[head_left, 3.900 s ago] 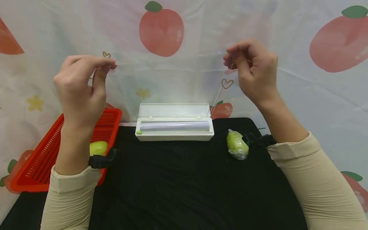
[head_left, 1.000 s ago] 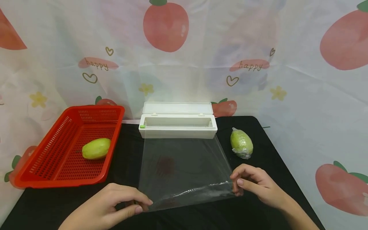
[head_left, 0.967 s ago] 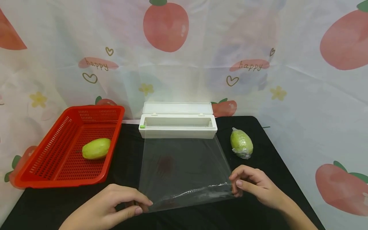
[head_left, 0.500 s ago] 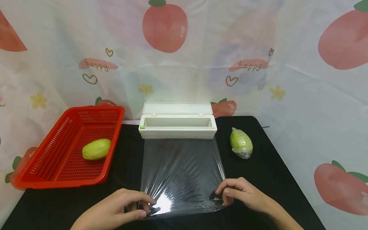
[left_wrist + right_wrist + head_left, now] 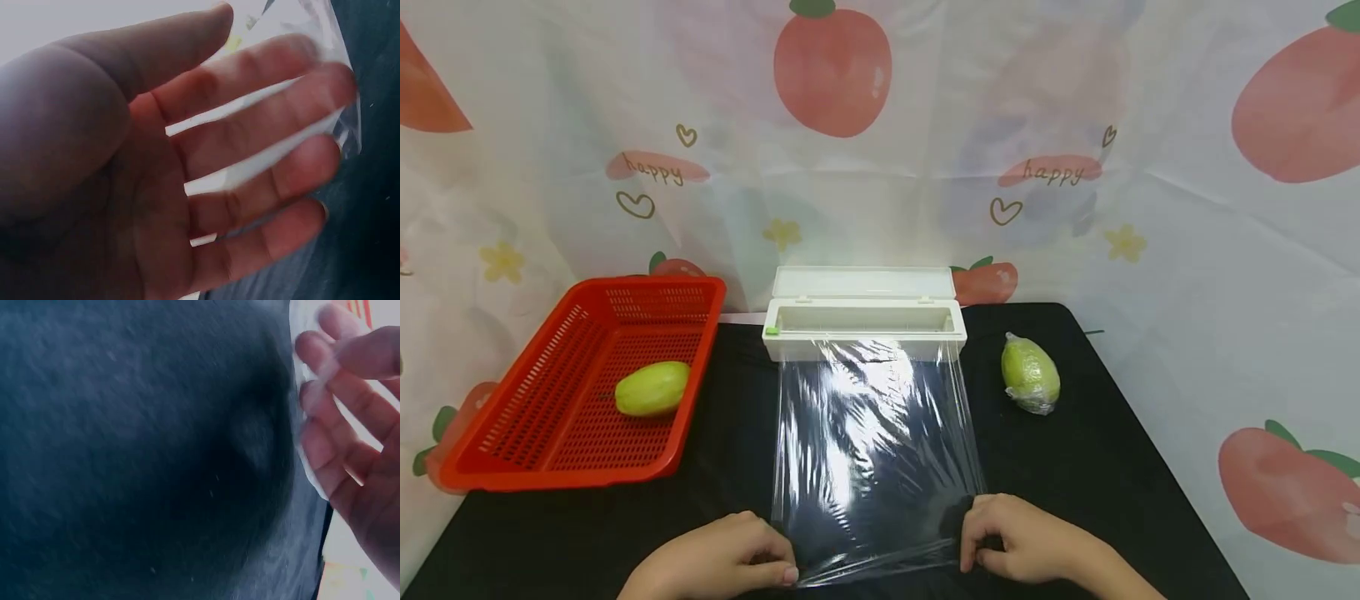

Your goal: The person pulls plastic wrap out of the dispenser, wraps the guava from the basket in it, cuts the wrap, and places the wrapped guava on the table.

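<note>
A clear sheet of plastic wrap (image 5: 865, 467) stretches from the white wrap dispenser box (image 5: 863, 285) toward the front of the black table, shiny and creased. At its near left corner my left hand (image 5: 718, 557) pinches the film between thumb and fingers. My right hand (image 5: 1026, 542) grips the near right corner, fingers bent down to the cloth. In the left wrist view, film (image 5: 351, 119) shows beyond the fingers (image 5: 269, 112). In the right wrist view, the thumb (image 5: 372, 353) lies close to the fingertips, with whitish film beside them. The box lid stands up; no roll is visible inside.
A red plastic basket (image 5: 561, 481) at the left holds a yellow-green oval fruit (image 5: 652, 388). On the right of the black cloth (image 5: 1097, 467) lies a similar fruit wrapped in film (image 5: 1030, 372). A fruit-patterned curtain (image 5: 880, 208) hangs behind the table.
Both hands held film up high, then brought its edge down toward the table's front. Since half a second ago they have moved lower and nearer, drawing the sheet flatter. The fruits have stayed put.
</note>
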Demonstrator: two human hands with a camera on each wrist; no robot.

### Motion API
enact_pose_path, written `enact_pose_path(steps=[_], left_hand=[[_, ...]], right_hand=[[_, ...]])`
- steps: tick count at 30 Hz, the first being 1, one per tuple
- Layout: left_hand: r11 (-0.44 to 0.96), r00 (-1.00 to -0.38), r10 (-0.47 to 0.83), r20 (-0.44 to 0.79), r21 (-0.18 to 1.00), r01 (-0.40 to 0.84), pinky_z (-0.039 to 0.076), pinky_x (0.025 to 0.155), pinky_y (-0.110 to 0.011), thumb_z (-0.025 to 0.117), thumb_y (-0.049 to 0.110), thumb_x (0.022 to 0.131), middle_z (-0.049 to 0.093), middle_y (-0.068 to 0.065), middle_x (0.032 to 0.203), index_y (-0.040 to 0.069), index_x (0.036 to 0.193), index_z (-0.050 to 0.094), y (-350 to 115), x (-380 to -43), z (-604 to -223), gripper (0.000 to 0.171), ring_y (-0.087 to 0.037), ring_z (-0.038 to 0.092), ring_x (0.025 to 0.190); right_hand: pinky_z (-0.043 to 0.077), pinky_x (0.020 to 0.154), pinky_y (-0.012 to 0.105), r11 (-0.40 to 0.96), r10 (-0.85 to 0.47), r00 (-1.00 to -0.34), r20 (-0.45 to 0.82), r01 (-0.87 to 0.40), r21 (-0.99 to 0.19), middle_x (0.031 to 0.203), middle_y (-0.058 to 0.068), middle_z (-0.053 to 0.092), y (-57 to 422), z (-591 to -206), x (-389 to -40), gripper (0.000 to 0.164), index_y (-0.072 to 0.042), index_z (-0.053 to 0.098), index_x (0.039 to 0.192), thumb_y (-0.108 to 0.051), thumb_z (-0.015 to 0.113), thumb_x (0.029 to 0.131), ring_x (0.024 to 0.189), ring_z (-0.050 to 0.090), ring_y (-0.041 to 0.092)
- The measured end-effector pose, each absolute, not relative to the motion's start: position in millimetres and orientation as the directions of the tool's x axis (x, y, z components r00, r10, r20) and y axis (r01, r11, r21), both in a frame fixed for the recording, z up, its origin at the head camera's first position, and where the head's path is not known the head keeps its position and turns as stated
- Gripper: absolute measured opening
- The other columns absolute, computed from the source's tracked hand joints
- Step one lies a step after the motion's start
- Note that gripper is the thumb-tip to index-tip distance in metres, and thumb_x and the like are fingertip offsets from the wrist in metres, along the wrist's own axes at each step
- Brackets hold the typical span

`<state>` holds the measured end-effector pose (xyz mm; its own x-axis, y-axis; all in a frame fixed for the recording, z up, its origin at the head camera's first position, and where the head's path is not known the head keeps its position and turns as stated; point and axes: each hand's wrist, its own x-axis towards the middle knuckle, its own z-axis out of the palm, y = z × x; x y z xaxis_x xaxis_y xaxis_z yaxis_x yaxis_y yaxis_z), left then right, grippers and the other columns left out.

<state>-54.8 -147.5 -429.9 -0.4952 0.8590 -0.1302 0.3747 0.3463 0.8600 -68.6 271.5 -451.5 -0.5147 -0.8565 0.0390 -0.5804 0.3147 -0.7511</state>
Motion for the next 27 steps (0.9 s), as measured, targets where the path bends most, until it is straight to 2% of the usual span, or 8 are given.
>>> enact_pose_path(steps=[5,9,12,15,19,22,25,27], left_hand=[[0.399,-0.510,0.841,-0.182,0.846,0.355,0.045,0.062,-0.016,0.059,0.033,0.100,0.054,0.020,0.080,0.019,0.086,0.072,-147,-52,-431,0.023,0.009,0.048,0.072],[0.372,-0.533,0.842,-0.083,0.804,0.463,0.046,0.065,-0.016,0.059,0.033,0.101,0.056,0.018,0.088,0.020,0.096,0.072,-144,-62,-426,0.019,0.007,0.049,0.076],[0.367,-0.611,0.790,0.038,0.770,0.522,0.049,0.065,-0.019,0.059,0.031,0.101,0.062,0.015,0.090,0.018,0.105,0.071,-139,-77,-423,0.018,0.005,0.053,0.074],[0.425,-0.741,0.663,0.108,0.761,0.491,0.052,0.068,-0.023,0.062,0.030,0.099,0.066,0.013,0.092,0.017,0.110,0.071,-135,-98,-421,0.019,0.000,0.058,0.076],[0.474,-0.868,0.473,0.152,0.786,0.396,0.054,0.071,-0.028,0.064,0.025,0.098,0.071,0.000,0.101,0.012,0.116,0.069,-131,-130,-423,0.023,-0.012,0.064,0.081],[0.451,-0.918,0.369,0.146,0.836,0.314,0.056,0.071,-0.030,0.062,0.023,0.100,0.070,-0.013,0.109,0.007,0.125,0.066,-126,-156,-427,0.029,-0.025,0.067,0.085],[0.418,-0.949,0.291,0.124,0.876,0.242,0.057,0.076,-0.033,0.059,0.021,0.101,0.067,-0.019,0.117,0.003,0.132,0.061,-120,-179,-434,0.035,-0.035,0.067,0.093],[0.414,-0.963,0.246,0.113,0.886,0.210,0.057,0.079,-0.036,0.057,0.019,0.102,0.067,-0.019,0.121,0.001,0.135,0.058,-117,-191,-439,0.037,-0.036,0.067,0.098]], right_hand=[[0.047,0.073,0.014,0.346,-0.878,-0.478,0.037,-0.685,-0.642,0.094,-0.021,0.067,263,-450,-63,0.029,-0.028,0.074,0.097,-0.003,0.073,0.081,0.085,0.055,-0.005],[0.052,0.070,0.017,0.251,-0.865,-0.475,0.161,-0.688,-0.681,0.094,-0.012,0.068,261,-451,-72,0.023,-0.021,0.072,0.100,-0.003,0.073,0.085,0.085,0.060,-0.002],[0.055,0.065,0.022,0.183,-0.804,-0.538,0.252,-0.627,-0.757,0.089,-0.004,0.070,262,-449,-86,0.019,-0.013,0.072,0.101,0.001,0.071,0.087,0.078,0.064,0.003],[0.056,0.063,0.026,0.162,-0.723,-0.643,0.252,-0.512,-0.843,0.089,0.004,0.071,266,-445,-105,0.015,-0.006,0.071,0.102,0.003,0.068,0.090,0.076,0.065,0.006],[0.057,0.064,0.034,0.180,-0.663,-0.741,0.107,-0.296,-0.938,0.098,0.024,0.067,270,-440,-133,0.021,0.007,0.064,0.115,-0.001,0.063,0.095,0.079,0.067,0.013],[0.059,0.070,0.035,0.211,-0.596,-0.802,-0.036,-0.113,-0.971,0.113,0.034,0.062,270,-438,-157,0.038,0.011,0.054,0.131,-0.008,0.059,0.099,0.088,0.069,0.017],[0.058,0.078,0.033,0.195,-0.476,-0.869,-0.135,0.045,-0.980,0.127,0.030,0.059,265,-440,-183,0.050,0.007,0.043,0.145,-0.016,0.056,0.102,0.099,0.069,0.018],[0.057,0.081,0.031,0.160,-0.396,-0.900,-0.183,0.129,-0.979,0.133,0.026,0.057,262,-443,-198,0.053,0.002,0.038,0.149,-0.019,0.054,0.104,0.102,0.068,0.015]])
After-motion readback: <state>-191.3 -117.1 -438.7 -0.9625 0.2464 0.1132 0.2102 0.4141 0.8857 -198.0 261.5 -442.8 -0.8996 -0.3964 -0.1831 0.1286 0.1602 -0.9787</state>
